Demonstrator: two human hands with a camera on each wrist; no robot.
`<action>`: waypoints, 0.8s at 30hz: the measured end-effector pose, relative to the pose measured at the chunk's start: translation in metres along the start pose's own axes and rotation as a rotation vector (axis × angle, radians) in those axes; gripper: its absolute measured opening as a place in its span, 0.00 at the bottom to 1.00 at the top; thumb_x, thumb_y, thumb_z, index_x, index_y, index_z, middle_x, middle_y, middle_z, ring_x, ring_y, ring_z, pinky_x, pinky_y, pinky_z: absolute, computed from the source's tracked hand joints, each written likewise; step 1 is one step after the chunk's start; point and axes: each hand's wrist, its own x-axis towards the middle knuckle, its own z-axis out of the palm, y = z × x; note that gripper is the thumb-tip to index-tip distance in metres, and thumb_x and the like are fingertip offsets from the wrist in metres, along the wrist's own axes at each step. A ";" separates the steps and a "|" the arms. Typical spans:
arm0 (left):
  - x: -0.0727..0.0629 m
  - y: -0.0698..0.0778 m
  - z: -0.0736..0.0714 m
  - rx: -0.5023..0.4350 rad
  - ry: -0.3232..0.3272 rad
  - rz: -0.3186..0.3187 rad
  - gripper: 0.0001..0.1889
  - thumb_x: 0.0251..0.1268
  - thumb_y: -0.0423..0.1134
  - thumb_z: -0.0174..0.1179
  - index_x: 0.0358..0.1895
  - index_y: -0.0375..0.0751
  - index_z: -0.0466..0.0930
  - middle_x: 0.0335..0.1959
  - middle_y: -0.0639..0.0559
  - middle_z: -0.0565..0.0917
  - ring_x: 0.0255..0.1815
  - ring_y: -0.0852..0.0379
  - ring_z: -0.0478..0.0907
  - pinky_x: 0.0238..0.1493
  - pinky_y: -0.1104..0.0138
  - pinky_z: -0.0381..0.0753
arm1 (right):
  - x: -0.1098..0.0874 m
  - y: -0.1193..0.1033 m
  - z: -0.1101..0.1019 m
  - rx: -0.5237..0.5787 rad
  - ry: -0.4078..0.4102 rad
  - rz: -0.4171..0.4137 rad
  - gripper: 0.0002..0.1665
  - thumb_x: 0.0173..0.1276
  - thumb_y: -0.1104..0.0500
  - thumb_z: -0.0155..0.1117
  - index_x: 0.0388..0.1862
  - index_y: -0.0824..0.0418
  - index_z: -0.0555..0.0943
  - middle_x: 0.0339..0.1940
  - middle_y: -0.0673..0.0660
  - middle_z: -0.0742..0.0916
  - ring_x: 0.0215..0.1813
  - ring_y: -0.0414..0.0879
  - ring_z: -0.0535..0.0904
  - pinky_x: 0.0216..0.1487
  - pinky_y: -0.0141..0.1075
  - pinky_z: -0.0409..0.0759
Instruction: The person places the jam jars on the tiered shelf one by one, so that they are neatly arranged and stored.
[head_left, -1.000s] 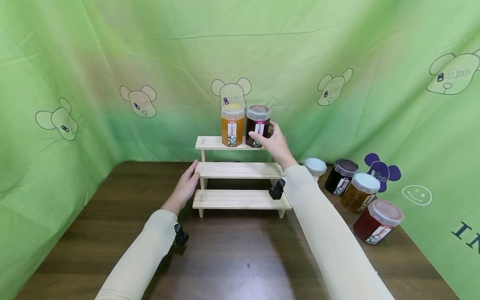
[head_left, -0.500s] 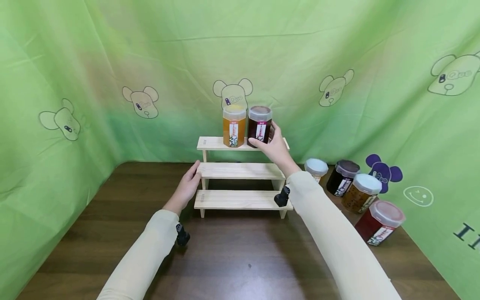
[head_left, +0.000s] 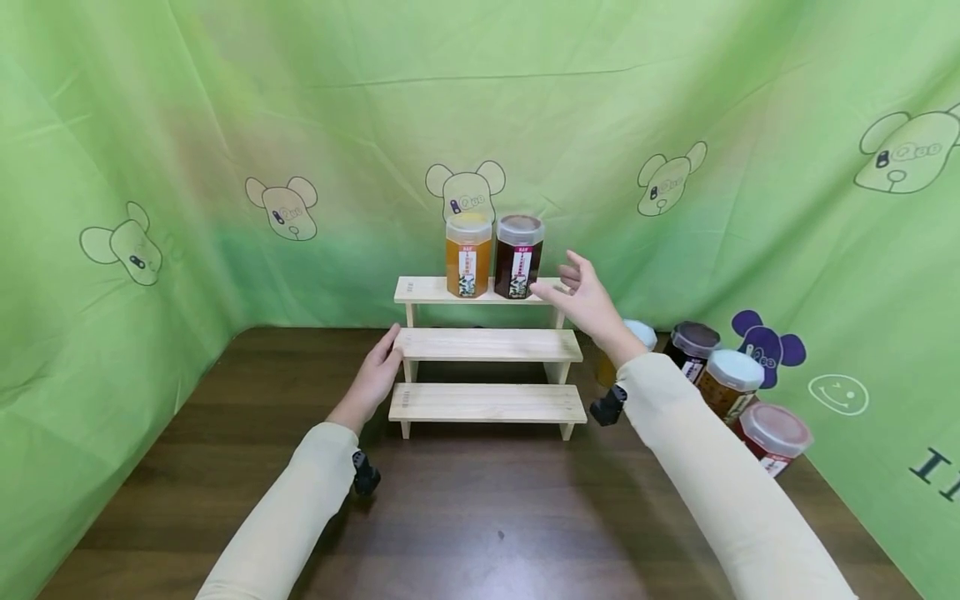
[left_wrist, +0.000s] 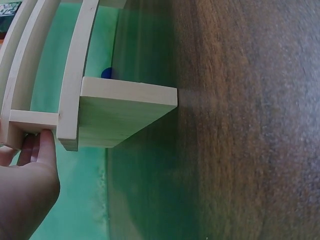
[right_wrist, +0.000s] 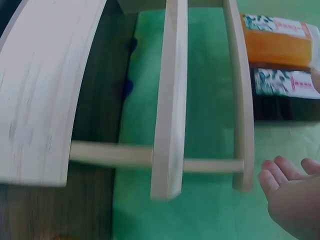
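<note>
A three-tier wooden display rack (head_left: 489,343) stands on the table. On its top tier an amber jar (head_left: 468,257) and a dark jar (head_left: 517,257) stand upright side by side, labels facing front. My left hand (head_left: 375,371) holds the left end of the middle tier; in the left wrist view its fingers (left_wrist: 46,150) reach against the support under that board. Just right of the dark jar, my right hand (head_left: 588,304) is spread with nothing in it. The right wrist view shows this hand (right_wrist: 295,197) beyond the rack's end, apart from the jars.
To the right, several more lidded jars stand on the table: a red one (head_left: 772,429), a brown one (head_left: 729,379), a dark one (head_left: 693,340) and one with a pale lid (head_left: 640,332) partly behind my right forearm. A green curtain (head_left: 337,275) hangs behind.
My right hand has let go of the dark jar and drawn back to the right, its fingers spreading. The jar stays on the top tier. My left hand keeps its place.
</note>
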 end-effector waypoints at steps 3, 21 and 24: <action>-0.009 0.016 0.000 -0.002 -0.010 -0.010 0.28 0.83 0.36 0.38 0.81 0.38 0.46 0.81 0.42 0.49 0.80 0.47 0.46 0.77 0.54 0.53 | -0.003 0.002 -0.013 -0.007 -0.002 0.013 0.63 0.67 0.42 0.70 0.84 0.56 0.39 0.79 0.67 0.59 0.78 0.61 0.55 0.77 0.55 0.55; 0.003 -0.002 0.000 -0.024 -0.013 -0.025 0.29 0.83 0.37 0.37 0.82 0.42 0.45 0.81 0.45 0.48 0.80 0.49 0.46 0.77 0.54 0.53 | -0.023 0.040 -0.076 -0.097 0.057 0.085 0.64 0.68 0.37 0.66 0.83 0.59 0.37 0.80 0.68 0.56 0.79 0.62 0.52 0.76 0.56 0.54; 0.004 -0.007 0.000 -0.016 -0.003 -0.012 0.29 0.84 0.38 0.38 0.82 0.42 0.46 0.81 0.46 0.49 0.80 0.49 0.47 0.76 0.55 0.55 | -0.026 0.046 -0.080 -0.107 0.064 0.089 0.64 0.68 0.37 0.65 0.83 0.60 0.37 0.79 0.70 0.56 0.78 0.64 0.52 0.76 0.57 0.54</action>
